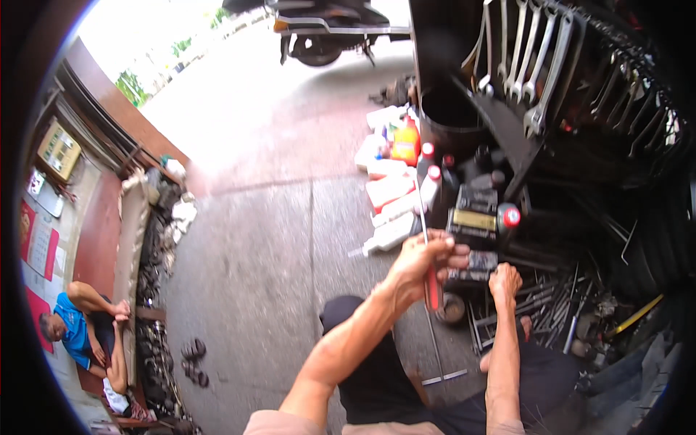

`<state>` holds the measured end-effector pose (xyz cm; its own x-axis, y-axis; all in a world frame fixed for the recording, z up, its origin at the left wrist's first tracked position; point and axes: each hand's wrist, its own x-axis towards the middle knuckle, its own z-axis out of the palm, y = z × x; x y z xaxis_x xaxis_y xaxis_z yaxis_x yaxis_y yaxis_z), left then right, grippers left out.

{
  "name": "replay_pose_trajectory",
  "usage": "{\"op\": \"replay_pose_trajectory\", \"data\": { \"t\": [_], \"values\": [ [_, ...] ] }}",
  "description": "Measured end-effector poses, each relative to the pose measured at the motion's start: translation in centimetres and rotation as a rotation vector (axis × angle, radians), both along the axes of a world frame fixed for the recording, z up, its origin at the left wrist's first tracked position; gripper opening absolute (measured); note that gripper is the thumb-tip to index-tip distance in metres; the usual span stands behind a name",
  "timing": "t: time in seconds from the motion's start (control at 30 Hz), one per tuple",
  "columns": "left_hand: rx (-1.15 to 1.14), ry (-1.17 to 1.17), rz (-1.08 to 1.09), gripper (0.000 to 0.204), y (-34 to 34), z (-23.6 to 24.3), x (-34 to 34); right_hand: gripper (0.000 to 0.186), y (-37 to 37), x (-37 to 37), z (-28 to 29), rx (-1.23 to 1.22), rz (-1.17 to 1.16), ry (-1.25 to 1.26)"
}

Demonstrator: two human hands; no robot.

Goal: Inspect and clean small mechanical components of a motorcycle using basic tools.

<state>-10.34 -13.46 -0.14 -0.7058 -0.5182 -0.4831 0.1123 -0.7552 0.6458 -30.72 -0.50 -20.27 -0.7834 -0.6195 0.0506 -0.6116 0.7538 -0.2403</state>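
Two foreground hands (417, 261) (505, 283); one red-handled tool (433, 291); one motorcycle (326, 30); one blue-shirted person (71, 324)

Nothing is reading clearly: print on the wall calendar (43, 250) and yellow-edged panel (59, 150) is coming out too small; label on orange bottle (406, 141) blurring.

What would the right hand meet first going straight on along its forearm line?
Probably the red-capped bottle, ahead of the right hand, maybe grazing the dark box slightly left. Depth is unclear in this single view; it could pass above both.
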Motion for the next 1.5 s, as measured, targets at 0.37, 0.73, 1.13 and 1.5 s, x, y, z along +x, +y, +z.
{"op": "replay_pose_trajectory", "data": {
  "t": [0.37,0.73,1.13,1.5],
  "values": [
    [-0.036,-0.006,-0.046,0.013,-0.1,-1.9,0.3,0.012,0.2,0.1,0.1,0.003,-0.065,-0.107],
    [0.038,0.093,-0.017,0.011,0.3,-0.8,0.8,0.024,0.0,1.5,1.2,0.056,-0.079,-0.027],
    [0.089,0.246,0.055,0.012,-0.3,1.4,1.9,0.026,-0.7,0.7,1.5,0.185,-0.111,-0.150],
    [0.083,0.255,0.071,0.011,-0.4,0.5,1.7,0.035,-0.2,0.8,1.5,0.215,-0.006,-0.044]
  ]
}}
